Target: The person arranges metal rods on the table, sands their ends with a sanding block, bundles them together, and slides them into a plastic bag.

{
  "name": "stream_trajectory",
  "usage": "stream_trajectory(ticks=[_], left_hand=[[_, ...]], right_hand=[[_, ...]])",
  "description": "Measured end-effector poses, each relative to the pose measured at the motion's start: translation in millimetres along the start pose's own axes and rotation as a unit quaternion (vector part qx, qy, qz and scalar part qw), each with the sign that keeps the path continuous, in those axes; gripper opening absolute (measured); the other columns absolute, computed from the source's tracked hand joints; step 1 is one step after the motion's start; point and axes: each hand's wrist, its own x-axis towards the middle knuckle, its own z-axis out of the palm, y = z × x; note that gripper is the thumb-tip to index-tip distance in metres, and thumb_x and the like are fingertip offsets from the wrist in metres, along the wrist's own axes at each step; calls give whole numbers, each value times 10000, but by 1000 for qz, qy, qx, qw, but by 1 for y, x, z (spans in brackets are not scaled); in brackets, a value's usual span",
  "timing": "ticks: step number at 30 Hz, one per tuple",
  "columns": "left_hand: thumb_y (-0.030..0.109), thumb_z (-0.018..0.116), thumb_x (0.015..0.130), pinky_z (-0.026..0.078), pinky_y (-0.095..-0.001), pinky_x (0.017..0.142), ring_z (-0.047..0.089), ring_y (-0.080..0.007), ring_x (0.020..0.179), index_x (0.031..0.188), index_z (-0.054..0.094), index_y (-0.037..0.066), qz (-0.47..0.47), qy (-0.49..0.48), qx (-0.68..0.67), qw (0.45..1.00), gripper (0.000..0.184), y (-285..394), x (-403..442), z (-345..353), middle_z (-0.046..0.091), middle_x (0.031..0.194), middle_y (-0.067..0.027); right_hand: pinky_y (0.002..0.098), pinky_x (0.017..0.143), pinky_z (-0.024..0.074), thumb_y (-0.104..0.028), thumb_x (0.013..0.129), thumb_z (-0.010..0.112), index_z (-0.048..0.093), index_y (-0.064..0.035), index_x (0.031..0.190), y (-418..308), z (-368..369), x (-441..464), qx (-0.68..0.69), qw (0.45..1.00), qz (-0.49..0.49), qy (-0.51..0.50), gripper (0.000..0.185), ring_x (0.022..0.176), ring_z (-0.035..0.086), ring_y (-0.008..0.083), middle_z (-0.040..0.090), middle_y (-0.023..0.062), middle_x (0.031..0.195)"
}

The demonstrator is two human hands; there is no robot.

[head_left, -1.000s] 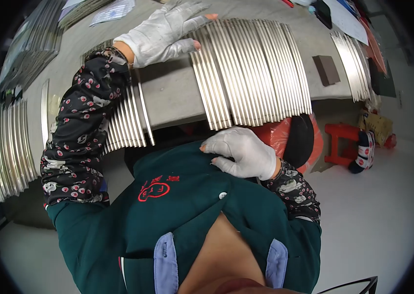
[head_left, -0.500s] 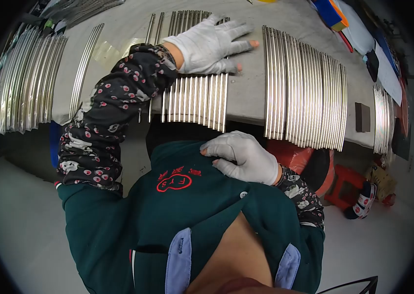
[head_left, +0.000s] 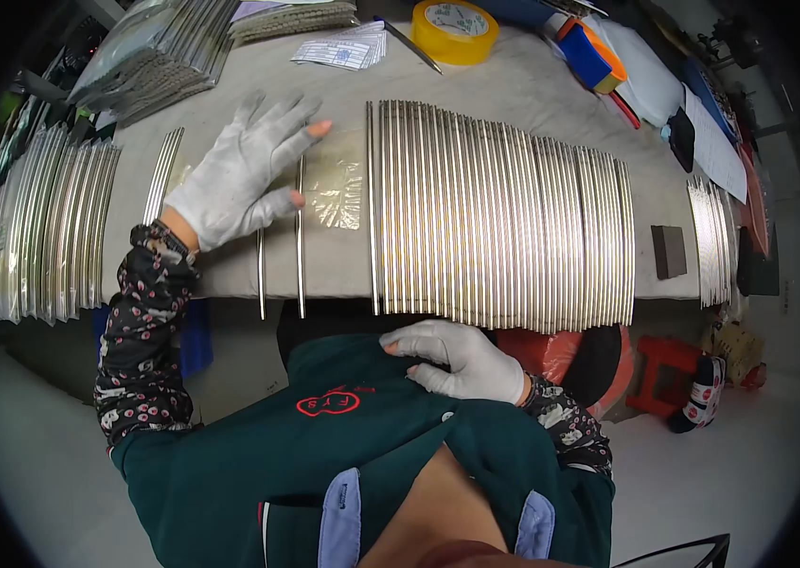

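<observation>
My left hand [head_left: 239, 178], in a white glove with bare thumb and index tips, is spread palm down over the left part of the table, above two separate metal rods [head_left: 301, 260]. It grips nothing visible; whether it touches the rods is hidden. Right of it, a clear plastic bag [head_left: 336, 194] lies flat beside a wide block of parallel metal rods [head_left: 504, 218]. One rod [head_left: 372, 218] stands slightly apart at the block's left side. My right hand [head_left: 464, 362], also gloved, rests against the shirt below the table's front edge, fingers loosely bent, thumb apart, nothing in it.
Bagged rods [head_left: 50, 227] and a few loose rods [head_left: 164, 170] lie left. Further back are stacked packages [head_left: 159, 57], labels [head_left: 343, 49], a pen [head_left: 411, 45] and yellow tape [head_left: 455, 30]. A dark block [head_left: 669, 252] and more rods [head_left: 712, 241] lie right.
The middle group of rods has moved right and joined the right-hand group. My left hand has moved left off them, and the view has shifted. My right hand keeps its bent pose.
</observation>
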Motion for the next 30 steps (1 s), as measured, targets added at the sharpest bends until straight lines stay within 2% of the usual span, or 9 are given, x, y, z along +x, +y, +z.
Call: stream_trajectory(ticks=[2,3,6,8,10,14,18,21,30], left_hand=[[500,584,831,150,-558,1147,286,-377,1389,1452,334,94,12,-20,8,1000,783,14,-16,2,344,1460,-206],[500,584,831,150,-558,1147,286,-377,1389,1452,334,94,12,-19,8,1000,783,23,-20,9,344,1460,-206],[536,600,798,128,-574,1142,276,-397,1389,1433,361,90,47,-16,-57,997,812,42,-11,24,326,1464,-217],[666,338,893,53,-599,1139,221,-422,1410,1522,173,157,100,-61,-58,991,826,55,6,25,234,1516,-237],[662,345,895,48,-600,1137,220,-415,1414,1524,171,163,153,-27,-119,981,822,70,23,35,233,1517,-238],[657,336,909,51,-603,1138,211,-399,1424,1528,170,190,272,4,-149,951,793,83,54,14,230,1533,-207],[677,310,909,83,-578,1152,207,-404,1422,1518,198,164,194,45,-161,967,804,51,57,20,248,1521,-210],[626,394,906,85,-571,1154,203,-419,1418,1492,247,128,137,1,-96,986,783,47,54,33,244,1514,-226],[571,516,852,85,-588,1145,217,-438,1401,1501,221,168,156,-53,-89,982,819,64,51,29,230,1515,-228]], right_hand=[[309,960,459,-100,896,590,615,16,1170,-12,-8,1,243,962,112,-58,299,1073,611,210,639,121,1168],[300,981,434,-94,918,562,621,26,1164,-21,-15,-1,387,905,165,-62,280,1088,592,175,642,118,1162],[311,995,424,-86,904,566,624,13,1182,-48,-40,-2,363,921,84,-116,300,1092,596,198,647,126,1153],[350,949,458,-75,853,590,629,14,1155,-60,-62,-6,247,966,-1,-71,318,1046,622,278,647,158,1138],[364,909,481,-94,840,594,638,17,1103,-69,-81,-14,23,998,2,62,289,1020,630,311,654,163,1105],[456,1032,373,-294,862,625,531,-32,1277,-49,-124,-28,-530,813,56,237,500,1199,506,382,521,210,1309],[570,1108,197,-499,879,531,279,-144,1497,5,-142,-51,-596,774,115,180,756,1370,271,429,291,241,1480],[590,1115,162,-470,876,548,234,-217,1514,12,-137,-44,-565,809,88,133,754,1402,222,428,222,243,1519],[557,1129,157,-510,851,546,462,-119,1377,2,-118,42,-577,815,-7,55,661,1387,256,424,315,290,1446]])
